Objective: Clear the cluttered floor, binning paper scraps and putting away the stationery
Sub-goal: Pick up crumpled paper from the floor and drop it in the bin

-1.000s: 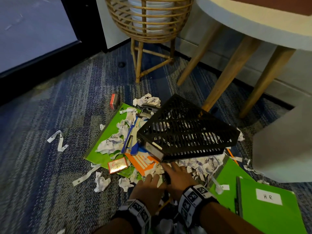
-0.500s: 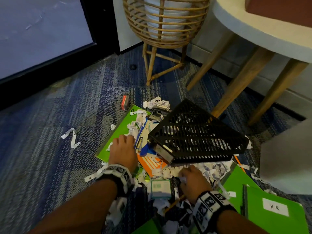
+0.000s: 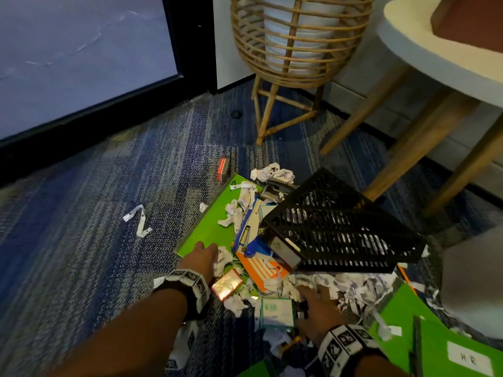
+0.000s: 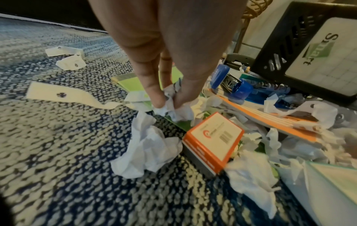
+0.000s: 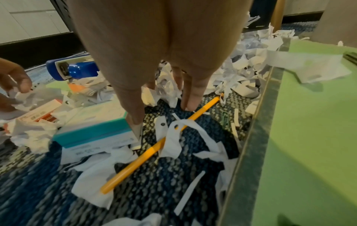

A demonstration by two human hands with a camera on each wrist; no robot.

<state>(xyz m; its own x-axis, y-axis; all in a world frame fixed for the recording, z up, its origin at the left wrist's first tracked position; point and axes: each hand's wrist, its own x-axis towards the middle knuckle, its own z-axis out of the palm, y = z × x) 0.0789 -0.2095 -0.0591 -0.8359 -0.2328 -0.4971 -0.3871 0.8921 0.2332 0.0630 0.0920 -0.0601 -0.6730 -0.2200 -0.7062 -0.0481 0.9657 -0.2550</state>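
Observation:
My left hand (image 4: 168,102) pinches a crumpled white paper scrap (image 4: 174,110) at the near edge of a green folder (image 3: 206,221); in the head view the left hand (image 3: 215,257) is left of the pile. My right hand (image 5: 164,113) reaches down with straight fingers. Its thumb touches a teal box (image 5: 92,126) and its fingertips (image 5: 191,104) touch the carpet beside a yellow pencil (image 5: 154,146). A black mesh bin (image 3: 340,227) lies tipped over shredded paper (image 3: 353,289). An orange box (image 4: 212,137) and a blue stapler (image 4: 231,85) lie in the pile.
A rattan plant stand (image 3: 294,50) and wooden table legs (image 3: 416,142) stand beyond the pile. More green folders (image 3: 441,346) lie at the right, by a grey block (image 3: 473,281). A paper strip (image 3: 138,220) and a small red item (image 3: 222,169) lie apart on the blue carpet.
My left hand left the front of the pile, went out over the green folder and now pinches a paper scrap at its near edge. My right hand stayed beside the teal box.

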